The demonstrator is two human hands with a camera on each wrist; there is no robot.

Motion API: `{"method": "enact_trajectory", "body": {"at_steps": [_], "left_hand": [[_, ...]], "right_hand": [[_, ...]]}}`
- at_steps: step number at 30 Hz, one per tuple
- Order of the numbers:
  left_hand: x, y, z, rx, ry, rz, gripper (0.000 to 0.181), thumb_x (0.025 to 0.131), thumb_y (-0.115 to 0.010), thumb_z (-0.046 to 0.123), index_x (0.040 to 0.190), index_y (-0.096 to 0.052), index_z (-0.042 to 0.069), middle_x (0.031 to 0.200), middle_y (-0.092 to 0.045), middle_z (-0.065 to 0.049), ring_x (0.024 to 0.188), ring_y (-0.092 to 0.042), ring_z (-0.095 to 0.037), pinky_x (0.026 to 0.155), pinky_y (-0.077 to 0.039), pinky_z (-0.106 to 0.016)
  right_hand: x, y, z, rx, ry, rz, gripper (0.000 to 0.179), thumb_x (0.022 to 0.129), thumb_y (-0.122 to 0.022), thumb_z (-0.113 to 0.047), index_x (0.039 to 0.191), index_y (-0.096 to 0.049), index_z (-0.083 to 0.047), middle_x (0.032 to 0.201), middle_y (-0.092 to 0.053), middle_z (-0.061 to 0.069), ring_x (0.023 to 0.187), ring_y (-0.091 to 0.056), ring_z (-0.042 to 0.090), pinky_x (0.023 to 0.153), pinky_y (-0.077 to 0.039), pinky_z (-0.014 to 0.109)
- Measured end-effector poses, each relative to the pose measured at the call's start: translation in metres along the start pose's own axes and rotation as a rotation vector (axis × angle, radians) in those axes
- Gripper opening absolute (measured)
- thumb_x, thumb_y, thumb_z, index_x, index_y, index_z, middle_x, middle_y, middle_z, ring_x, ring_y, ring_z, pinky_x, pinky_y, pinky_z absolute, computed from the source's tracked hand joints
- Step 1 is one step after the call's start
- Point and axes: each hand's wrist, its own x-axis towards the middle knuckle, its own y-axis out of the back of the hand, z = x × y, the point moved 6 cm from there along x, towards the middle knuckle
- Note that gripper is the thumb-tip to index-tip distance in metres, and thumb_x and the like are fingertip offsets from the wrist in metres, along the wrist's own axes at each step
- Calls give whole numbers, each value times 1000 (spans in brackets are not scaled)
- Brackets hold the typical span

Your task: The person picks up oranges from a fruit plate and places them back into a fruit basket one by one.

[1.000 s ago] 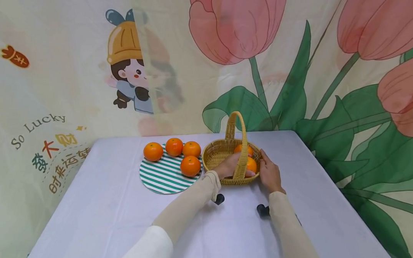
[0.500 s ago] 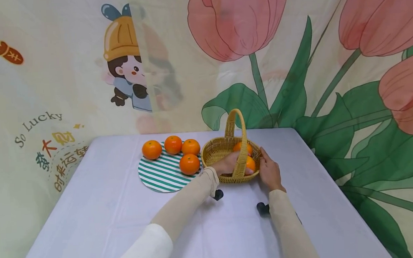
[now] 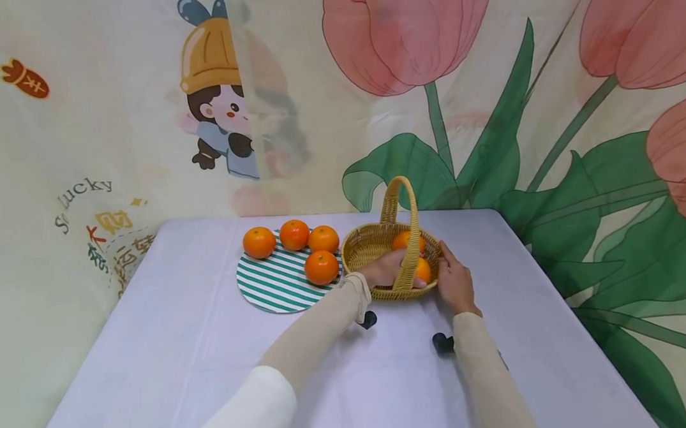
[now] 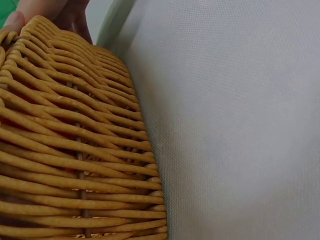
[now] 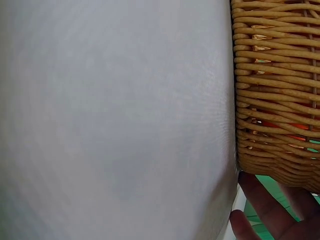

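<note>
In the head view a wicker basket (image 3: 361, 245) with a tall arched handle stands towards the back of the table. Two oranges lie in its right half, a back orange (image 3: 402, 239) and a front orange (image 3: 423, 270). My left hand (image 3: 387, 267) reaches in over the near rim and holds the front orange, its fingers partly hidden behind the handle. At the basket's right end my right hand (image 3: 455, 282) grips the side by the rim. The right wrist view has this hand's fingers (image 5: 267, 205) against the end of the woven wall.
Left of the basket lies a round green-and-white striped mat (image 3: 271, 284) with several oranges on or at its edge, one orange (image 3: 322, 267) close to the basket. White cloth covers the table (image 3: 171, 349). A printed backdrop (image 3: 298, 101) rises behind.
The whole head view has shifted slightly. Both hands keep their places at the basket, and the oranges stay where they were.
</note>
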Motion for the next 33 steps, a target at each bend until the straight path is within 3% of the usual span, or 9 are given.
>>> {"method": "enact_trajectory", "body": {"at_steps": [7,9,13,16,20,25,33], "left_hand": [[1,-7,3,-23,-108,-121,68,91,-70,22,144,-35,-2,127,-50,-7,110,-48,-13,102,-38,-27],[-1,-6,1,-30,-76,-143,62,94,-66,23,143,-35,0,125,-49,-7,111,-47,-15,100,-38,-29],[-10,1,-9,-70,108,-141,52,96,-62,29,140,-38,14,128,-45,-1,117,-42,-14,103,-34,-34],[-12,6,-11,-66,176,-114,45,95,-64,30,134,-44,21,125,-49,0,116,-44,-15,103,-35,-38],[-11,12,-10,-21,176,-63,40,91,-71,27,126,-53,22,114,-56,0,106,-50,-17,98,-40,-35],[-12,17,-11,77,180,-47,44,89,-74,23,128,-54,26,116,-56,3,108,-50,-15,98,-40,-33],[-14,21,-12,97,155,-36,52,85,-77,17,133,-56,23,124,-55,4,113,-49,-16,102,-39,-36]], "right_hand": [[-1,-2,3,7,6,3,48,106,-26,-29,155,-28,-25,154,-33,9,140,-33,31,113,-26,51],[-1,-4,4,8,2,-9,48,107,-26,-30,155,-27,-25,154,-32,8,141,-32,30,113,-25,50],[-2,-4,5,3,14,-17,48,107,-26,-30,155,-26,-25,154,-32,8,140,-32,31,113,-26,51],[-2,-2,4,5,30,5,48,107,-26,-30,155,-28,-26,153,-34,9,133,-42,32,109,-34,49],[-1,0,1,15,36,25,47,106,-27,-31,154,-29,-28,152,-36,9,120,-50,31,94,-39,46],[-1,-1,1,9,25,7,48,107,-27,-31,154,-28,-27,153,-34,7,135,-41,29,110,-33,49],[-2,0,1,0,19,21,48,106,-28,-30,154,-28,-29,153,-35,7,139,-34,31,112,-27,51]]}}
